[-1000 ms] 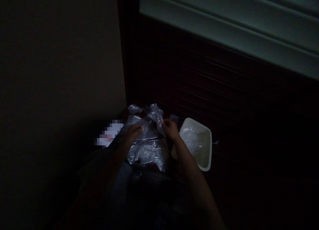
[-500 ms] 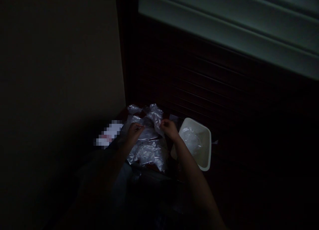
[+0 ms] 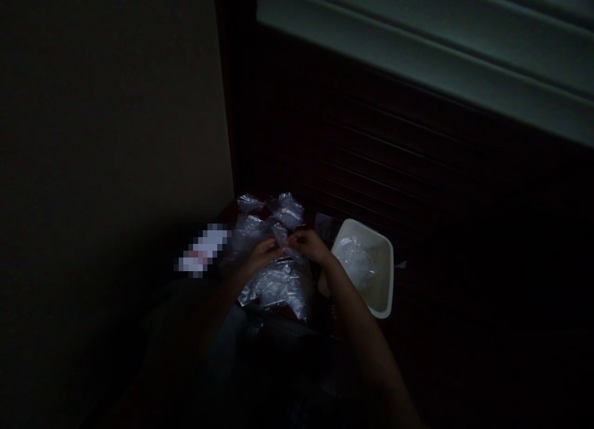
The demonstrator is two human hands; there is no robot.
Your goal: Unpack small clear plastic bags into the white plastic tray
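Note:
The scene is very dark. My left hand [image 3: 265,253] and my right hand [image 3: 309,243] meet over a heap of clear plastic bags, fingertips almost touching. Between them is a small clear plastic bag [image 3: 279,232], pinched by the fingers of both hands. Just below my hands lie crumpled clear bags [image 3: 278,285], shiny and overlapping. Beyond them sits another puffed clear bag [image 3: 288,211]. A smaller clear bag [image 3: 249,202] rests at the far left of the heap. What the bags contain, if anything, is too dark to tell.
A white plastic basin [image 3: 384,274] stands right of my right forearm, with clear plastic [image 3: 355,262] inside. A blurred-out white and red item [image 3: 204,249] lies to the left. A plain wall [image 3: 116,107] rises at left, and dark slatted panelling [image 3: 394,144] stands behind.
My hands have come together. The right moved left and slightly down from the far puffed bag, the left moved right, and a small piece of plastic now shows between them.

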